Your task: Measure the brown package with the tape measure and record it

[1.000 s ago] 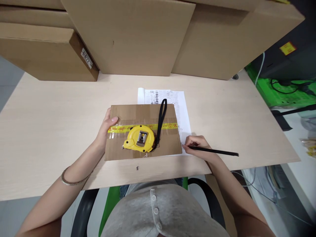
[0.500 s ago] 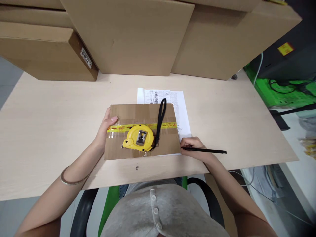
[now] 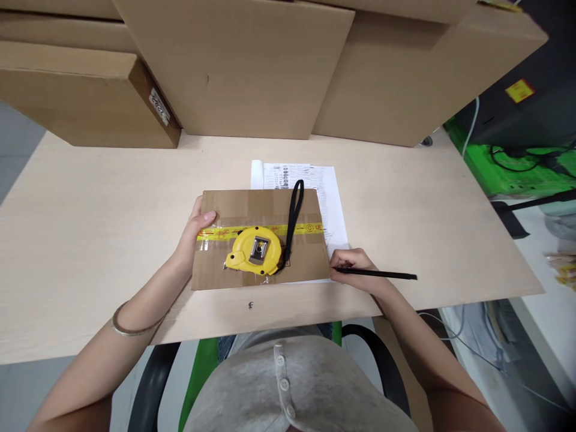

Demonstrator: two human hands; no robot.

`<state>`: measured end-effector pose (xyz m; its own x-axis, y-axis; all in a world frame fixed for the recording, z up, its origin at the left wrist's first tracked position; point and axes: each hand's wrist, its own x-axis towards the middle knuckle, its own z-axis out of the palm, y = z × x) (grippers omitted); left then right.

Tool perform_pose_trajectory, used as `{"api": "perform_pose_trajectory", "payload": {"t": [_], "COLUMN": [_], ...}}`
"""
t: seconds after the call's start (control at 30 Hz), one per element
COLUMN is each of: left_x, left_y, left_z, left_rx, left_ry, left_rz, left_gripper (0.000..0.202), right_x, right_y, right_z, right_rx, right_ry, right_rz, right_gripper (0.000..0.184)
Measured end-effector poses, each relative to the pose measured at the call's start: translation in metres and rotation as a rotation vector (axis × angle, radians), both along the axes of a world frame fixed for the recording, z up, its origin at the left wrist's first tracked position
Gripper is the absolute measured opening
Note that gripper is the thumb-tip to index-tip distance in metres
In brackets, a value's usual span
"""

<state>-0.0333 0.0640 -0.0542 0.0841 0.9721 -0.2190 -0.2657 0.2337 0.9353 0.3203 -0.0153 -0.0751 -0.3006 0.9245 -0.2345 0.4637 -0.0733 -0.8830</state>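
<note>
A small cardboard box [image 3: 261, 204] with yellow printed tape across its top lies in front of me. My left hand [image 3: 192, 231] grips its left edge, thumb on top and fingers hidden behind the side. On the box rests a yellow tape measure [image 3: 243, 243], its black wrist strap [image 3: 294, 213] looped toward the far edge. Beside the box's near right corner, my right hand [image 3: 353, 264] is closed around a black pen [image 3: 382, 273], whose long end points right. Printed paper sheets [image 3: 332, 198] lie partly under the box.
Large cardboard boxes [image 3: 243, 72] stand along the back of the wooden desk [image 3: 427, 228]. A flatter carton [image 3: 90, 102] with a label sits at back left. To the right are a green surface [image 3: 481, 168] with black cables and a dark case [image 3: 504, 120].
Almost nothing differs. The pen's far end has shifted very slightly right, and the whole view has moved a little; both hands keep their hold.
</note>
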Motion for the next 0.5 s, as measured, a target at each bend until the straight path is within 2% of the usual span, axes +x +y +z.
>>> {"api": "perform_pose_trajectory", "payload": {"t": [0.1,0.23,0.33,0.5], "left_x": [0.000,0.000,-0.001,0.000], "left_y": [0.000,0.000,0.001,0.002], "left_z": [0.000,-0.001,-0.001,0.002], "left_rx": [0.021,0.003,0.005,0.054], "left_ry": [-0.004,-0.024,-0.031,0.043], "left_rz": [0.000,0.007,0.010,0.000], "left_gripper": [0.037,0.036,0.038,0.052], "right_x": [0.008,0.014,0.007,-0.010], "right_y": [0.003,0.013,0.023,0.035], "right_z": [0.004,0.016,0.023,0.021], "right_rx": [-0.006,0.071,0.152,0.162], "right_ry": [-0.108,-0.390,-0.624,-0.891], "right_rz": [-0.012,-0.105,-0.161,-0.125], "right_gripper": [0.046,0.060,0.061,0.053]}}
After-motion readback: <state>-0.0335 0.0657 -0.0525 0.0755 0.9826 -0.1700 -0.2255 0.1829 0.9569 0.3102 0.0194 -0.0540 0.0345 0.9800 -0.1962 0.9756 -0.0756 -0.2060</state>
